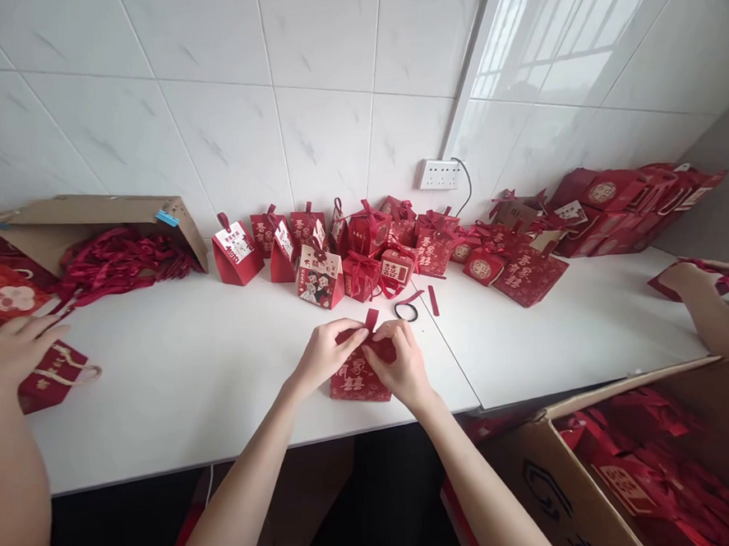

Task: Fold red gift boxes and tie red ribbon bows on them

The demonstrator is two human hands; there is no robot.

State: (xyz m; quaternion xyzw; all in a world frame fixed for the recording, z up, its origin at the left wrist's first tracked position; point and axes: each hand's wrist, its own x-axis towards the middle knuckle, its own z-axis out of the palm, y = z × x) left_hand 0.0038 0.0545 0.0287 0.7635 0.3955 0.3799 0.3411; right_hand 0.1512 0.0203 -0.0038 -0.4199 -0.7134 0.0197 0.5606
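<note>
White worktop (179, 383), two slabs meeting right of centre. Front centre, a flat box (355, 382) lies on it. Just behind sit a black ring (406, 311) and a red strip (433, 300). Centre back, made-up boxes (363, 248) crowd together. Upper left, a carton (89, 220) spills ribbons (117, 259). Upper right, a red pile (620, 208).

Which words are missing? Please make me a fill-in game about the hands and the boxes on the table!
1. The left hand and right hand both pinch the top of a flat box that is ____ in colour.
2. The table under it is ____.
3. The small ring lying beyond the hands is ____.
Missing words: red, white, black.
</note>
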